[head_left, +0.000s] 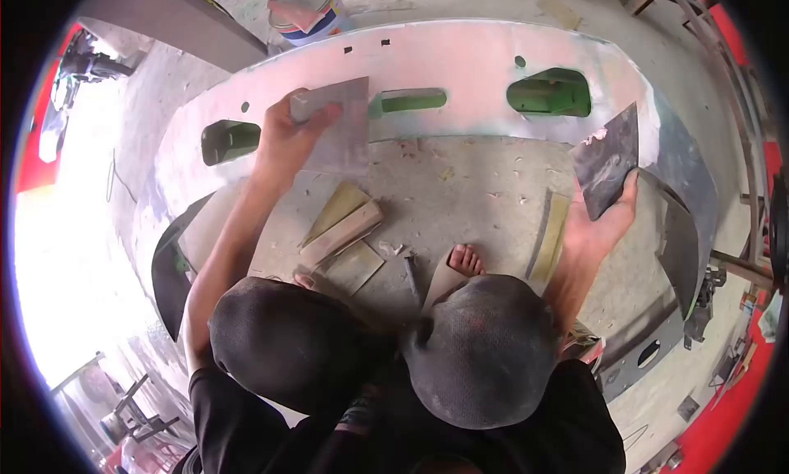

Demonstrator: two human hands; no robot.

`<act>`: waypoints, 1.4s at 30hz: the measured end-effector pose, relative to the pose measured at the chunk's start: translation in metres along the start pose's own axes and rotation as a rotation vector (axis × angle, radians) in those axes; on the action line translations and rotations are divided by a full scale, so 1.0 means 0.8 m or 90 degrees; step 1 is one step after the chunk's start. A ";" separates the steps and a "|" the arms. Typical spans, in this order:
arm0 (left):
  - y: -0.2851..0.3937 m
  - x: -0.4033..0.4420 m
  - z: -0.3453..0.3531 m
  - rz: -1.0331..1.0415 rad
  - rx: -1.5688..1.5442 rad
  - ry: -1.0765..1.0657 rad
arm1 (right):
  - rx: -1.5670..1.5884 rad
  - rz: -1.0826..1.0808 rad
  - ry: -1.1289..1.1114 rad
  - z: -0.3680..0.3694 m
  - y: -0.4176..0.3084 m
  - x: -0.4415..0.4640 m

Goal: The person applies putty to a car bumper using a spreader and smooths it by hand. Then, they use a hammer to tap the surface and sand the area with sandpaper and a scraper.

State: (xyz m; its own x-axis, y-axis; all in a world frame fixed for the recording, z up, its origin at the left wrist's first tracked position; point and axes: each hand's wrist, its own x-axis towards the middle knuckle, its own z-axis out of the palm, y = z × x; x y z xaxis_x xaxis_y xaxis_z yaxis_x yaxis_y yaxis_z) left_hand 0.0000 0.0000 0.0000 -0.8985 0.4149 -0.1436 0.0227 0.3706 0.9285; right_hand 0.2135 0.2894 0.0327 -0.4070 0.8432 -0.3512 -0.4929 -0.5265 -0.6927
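A car bumper (468, 55) curves around in front of me, coated in pinkish-white filler, with oblong openings that show green inside. My left hand (288, 137) is closed on a thin grey rectangular spreader (352, 141), thumb on its near face, in front of the bumper's left-centre part. In my right hand (598, 223) is a dark flat plate (610, 170), tilted up near the bumper's right side. A small smear of pink filler (593, 137) sits on that plate's upper left edge. Whether the spreader touches the bumper I cannot tell.
Between my feet and the bumper lie a wooden block (343, 231), sanding sheets (355, 264) and a dark rod-like tool (412, 278). A yellowish strip (549, 235) is by my right wrist. Behind the bumper stand an open can (308, 13) and a grey post (177, 22).
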 end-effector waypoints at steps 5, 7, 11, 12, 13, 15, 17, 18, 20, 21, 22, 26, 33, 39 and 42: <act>0.007 0.004 0.034 0.021 0.075 -0.011 | -0.032 -0.057 0.028 -0.005 0.003 0.003; 0.012 -0.007 0.053 0.116 0.041 -0.228 | -0.036 -0.074 0.009 -0.008 0.011 0.004; 0.039 -0.051 0.109 0.148 0.089 -0.294 | -0.091 -0.044 0.044 0.012 0.032 -0.014; 0.038 -0.055 0.118 0.117 0.083 -0.295 | -0.070 -0.031 0.001 0.017 0.043 -0.021; 0.043 -0.061 0.126 0.156 0.021 -0.287 | -0.050 -0.016 -0.041 0.021 0.059 -0.026; 0.051 -0.074 0.140 0.232 -0.107 -0.259 | -0.081 0.041 -0.055 0.018 0.078 -0.029; 0.057 -0.085 0.145 0.385 -0.058 -0.262 | -0.160 0.034 0.032 0.022 0.095 -0.025; 0.059 -0.090 0.146 0.399 -0.063 -0.261 | -0.196 -0.011 0.092 0.030 0.104 -0.022; 0.059 -0.094 0.135 0.384 -0.080 -0.298 | -0.141 -0.043 0.097 0.035 0.104 -0.027; 0.066 -0.095 0.119 0.356 -0.092 -0.336 | -0.116 -0.058 0.099 0.036 0.101 -0.030; 0.072 -0.096 0.103 0.327 -0.104 -0.374 | -0.147 -0.097 0.126 0.037 0.094 -0.029; 0.090 -0.092 0.031 0.302 -0.059 -0.399 | -0.036 -0.188 0.074 0.012 0.071 0.005; 0.083 -0.090 -0.072 0.250 0.203 -0.095 | -0.058 -0.136 0.006 0.044 0.059 -0.023; 0.028 -0.102 0.020 0.367 0.053 -0.115 | -0.061 -0.006 -0.107 0.094 0.098 -0.072; 0.019 -0.116 0.040 0.218 -0.016 -0.324 | -0.099 -0.054 -0.049 0.103 0.118 -0.077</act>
State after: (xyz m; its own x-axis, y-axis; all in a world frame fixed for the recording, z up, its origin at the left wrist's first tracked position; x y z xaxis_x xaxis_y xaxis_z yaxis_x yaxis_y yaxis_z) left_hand 0.0980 -0.0063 0.0164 -0.5194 0.8542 0.0241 0.2571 0.1293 0.9577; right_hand 0.1288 0.1788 0.0411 -0.4300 0.8696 -0.2425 -0.4053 -0.4260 -0.8089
